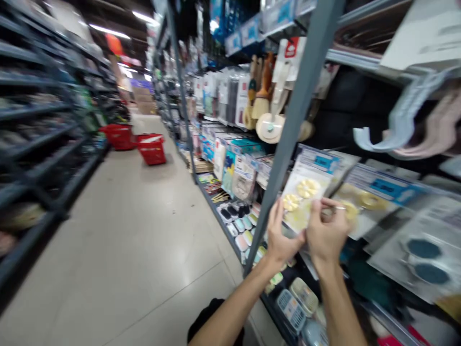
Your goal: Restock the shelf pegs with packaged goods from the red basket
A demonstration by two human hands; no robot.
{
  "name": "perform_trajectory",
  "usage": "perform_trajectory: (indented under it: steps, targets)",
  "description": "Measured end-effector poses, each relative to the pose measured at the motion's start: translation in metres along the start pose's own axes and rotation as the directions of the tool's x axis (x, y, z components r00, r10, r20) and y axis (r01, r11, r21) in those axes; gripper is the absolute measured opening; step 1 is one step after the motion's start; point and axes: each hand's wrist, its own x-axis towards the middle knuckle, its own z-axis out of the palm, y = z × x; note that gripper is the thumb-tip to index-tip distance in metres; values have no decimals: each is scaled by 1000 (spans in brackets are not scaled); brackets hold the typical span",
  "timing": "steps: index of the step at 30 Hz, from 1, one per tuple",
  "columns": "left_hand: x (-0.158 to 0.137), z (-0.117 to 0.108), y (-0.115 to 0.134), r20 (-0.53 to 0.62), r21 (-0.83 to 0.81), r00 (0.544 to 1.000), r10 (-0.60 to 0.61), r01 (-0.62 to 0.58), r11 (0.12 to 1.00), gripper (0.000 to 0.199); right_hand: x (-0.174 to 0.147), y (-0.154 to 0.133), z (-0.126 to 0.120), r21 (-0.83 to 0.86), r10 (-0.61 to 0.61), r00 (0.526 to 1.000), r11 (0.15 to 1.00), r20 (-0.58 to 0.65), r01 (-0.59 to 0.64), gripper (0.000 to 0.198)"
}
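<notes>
A clear-fronted pack of yellow flower-shaped pieces [308,188] hangs tilted at the shelf front, under a white and blue price label [326,163]. My left hand [283,240] grips its lower left edge, thumb in front and fingers along the side. At the pack's right edge is my right hand [326,235], closed, with its thumb against the pack and the other fingers curled. Both thumbs nearly meet below the pack. What lies behind the curled right fingers is partly hidden and blurred. Just right of that hand hangs another pack with yellow round pieces [370,199].
A grey shelf post [293,120] stands close left of my hands. Light blue hooks [403,120] jut out at upper right. Brushes [264,91] hang beyond the post. Plastic baskets [291,310] sit low down. Red shopping baskets [151,149] stand on the aisle floor [144,250].
</notes>
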Motion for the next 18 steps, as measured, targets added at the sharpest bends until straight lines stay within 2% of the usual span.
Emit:
perform_trajectory:
  steps: [3, 8, 15, 18]
  targets:
    - [1, 1, 0, -11, 30, 1000, 16, -16, 999, 92, 0, 3, 1, 41, 40, 998, 998, 46, -41, 29]
    - [3, 2, 2, 24, 64, 997, 67, -69, 996, 94, 1, 3, 2, 136, 92, 995, 987, -36, -86, 28]
    - [0, 2, 3, -11, 64, 1000, -11, 11, 998, 90, 3, 1, -2, 85, 68, 994, 993, 88, -76, 25]
    - [2, 1, 5, -6, 69, 1000, 10, -10, 998, 90, 7, -1, -5, 70, 97, 990, 992, 106, -105, 25]
